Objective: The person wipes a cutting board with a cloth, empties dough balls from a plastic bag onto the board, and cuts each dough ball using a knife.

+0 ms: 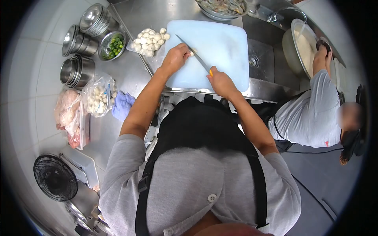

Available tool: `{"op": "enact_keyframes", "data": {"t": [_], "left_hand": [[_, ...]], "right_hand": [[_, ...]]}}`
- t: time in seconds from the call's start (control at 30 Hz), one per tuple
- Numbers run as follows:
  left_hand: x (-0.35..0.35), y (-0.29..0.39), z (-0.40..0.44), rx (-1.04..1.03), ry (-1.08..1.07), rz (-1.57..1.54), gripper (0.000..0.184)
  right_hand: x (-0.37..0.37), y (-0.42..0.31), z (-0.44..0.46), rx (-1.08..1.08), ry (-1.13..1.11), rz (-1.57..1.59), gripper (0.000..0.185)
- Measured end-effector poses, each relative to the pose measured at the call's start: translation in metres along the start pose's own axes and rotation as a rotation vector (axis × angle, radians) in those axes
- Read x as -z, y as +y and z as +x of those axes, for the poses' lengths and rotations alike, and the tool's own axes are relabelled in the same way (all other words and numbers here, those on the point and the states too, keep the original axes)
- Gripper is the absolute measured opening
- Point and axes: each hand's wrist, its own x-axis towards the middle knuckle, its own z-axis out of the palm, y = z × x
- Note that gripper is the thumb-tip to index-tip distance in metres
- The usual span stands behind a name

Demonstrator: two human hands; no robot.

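Note:
A knife point(200, 60) with a yellow handle is in my right hand point(223, 83), its blade slanting up and left over a pale blue cutting board point(224, 43). My left hand point(176, 59) is closed, its fingertips pinching a small white mushroom point(193, 52) on the board, right beside the blade. An opened plastic bag of small white mushrooms point(149, 41) lies against the board's left edge, with one loose mushroom resting near the corner.
Left are a metal bowl of green limes point(113, 46), stacked steel bowls point(98, 21), a bagged batch of mushrooms point(98, 100) and a blue cloth point(123, 105). A sink point(262, 59) adjoins the board. At right, a person point(309, 110) reaches into a large basin point(293, 49).

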Motion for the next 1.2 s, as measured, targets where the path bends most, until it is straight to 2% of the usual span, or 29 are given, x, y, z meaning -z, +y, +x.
{"op": "enact_keyframes", "data": {"t": [0.17, 0.23, 0.27, 0.3, 0.37, 0.43, 0.47, 0.53, 0.6, 0.67, 0.7, 0.73, 0.8, 0.83, 0.87, 0.9, 0.93, 0.97, 1.03, 1.1, 1.17, 1.2], "left_hand": [[0.001, 0.013, -0.005, 0.188, -0.013, -0.002, 0.029], [-0.001, 0.035, 0.001, 0.272, 0.060, 0.018, 0.041], [-0.013, 0.033, 0.003, 0.191, 0.095, 0.130, 0.048], [-0.025, 0.026, 0.005, 0.122, 0.136, 0.257, 0.056], [-0.038, 0.022, 0.019, 0.204, -0.049, 0.252, 0.041], [-0.066, 0.000, 0.030, 0.178, -0.070, 0.309, 0.021], [-0.073, 0.004, 0.030, 0.230, 0.009, 0.299, 0.015], [-0.080, -0.001, 0.032, 0.246, 0.036, 0.272, 0.017], [-0.062, 0.017, 0.023, 0.359, 0.082, 0.160, 0.018], [-0.024, 0.033, -0.004, 0.488, 0.153, 0.038, 0.023], [-0.006, 0.031, -0.027, 0.461, 0.276, 0.020, 0.026], [0.012, 0.029, -0.052, 0.429, 0.395, 0.003, 0.029], [0.057, 0.031, -0.113, 0.552, 0.670, 0.057, 0.030], [0.083, 0.040, -0.142, 0.702, 0.766, -0.079, 0.026], [0.104, 0.045, -0.173, 0.696, 0.887, 0.180, 0.024], [0.121, 0.048, -0.200, 0.792, 1.006, 0.012, 0.026], [0.138, 0.056, -0.224, 0.833, 1.066, 0.054, 0.026], [0.154, 0.066, -0.242, 0.875, 1.150, -0.107, 0.023], [0.183, 0.090, -0.255, 0.902, 1.298, -0.334, 0.020], [0.202, 0.107, -0.251, 0.842, 1.354, -0.391, 0.018], [0.215, 0.110, -0.251, 0.757, 1.338, -0.378, 0.020], [0.222, 0.106, -0.249, 0.753, 1.265, -0.256, 0.021]], "right_hand": [[0.045, -0.013, -0.020, -0.046, 0.062, 0.030, 0.035], [0.033, 0.009, -0.009, 0.050, 0.287, -0.006, 0.039], [0.023, 0.022, 0.000, 0.110, 0.397, -0.022, 0.042], [0.014, 0.032, 0.012, 0.050, 0.389, -0.072, 0.050], [-0.004, 0.052, 0.034, 0.007, 0.385, -0.105, 0.053], [-0.013, 0.060, 0.042, 0.041, 0.371, -0.121, 0.061], [-0.017, 0.061, 0.044, 0.010, 0.381, -0.190, 0.061], [-0.012, 0.063, 0.043, 0.072, 0.474, -0.280, 0.055], [-0.011, 0.076, 0.044, 0.215, 0.669, -0.168, 0.046], [-0.001, 0.070, 0.042, 0.280, 0.603, -0.008, 0.042], [0.004, 0.058, 0.042, 0.303, 0.565, 0.072, 0.041], [0.005, 0.042, 0.046, 0.307, 0.403, 0.164, 0.039], [-0.007, 0.007, 0.052, 0.297, 0.080, 0.339, 0.037], [-0.021, -0.019, 0.057, 0.435, 0.002, 0.416, 0.037], [-0.040, -0.049, 0.066, 0.569, -0.076, 0.493, 0.038], [-0.059, -0.084, 0.078, 0.628, -0.117, 0.550, 0.043], [-0.087, -0.121, 0.097, 0.788, -0.035, 0.605, 0.054], [-0.081, -0.176, 0.089, 0.685, -0.064, 0.524, 0.068], [-0.134, -0.248, 0.121, 0.828, 0.218, 0.563, 0.071], [-0.173, -0.290, 0.129, 1.045, 0.121, 0.471, 0.052], [-0.191, -0.310, 0.102, 1.287, -0.109, 0.255, 0.032], [-0.204, -0.311, 0.085, 1.315, -0.118, 0.322, 0.018]]}}
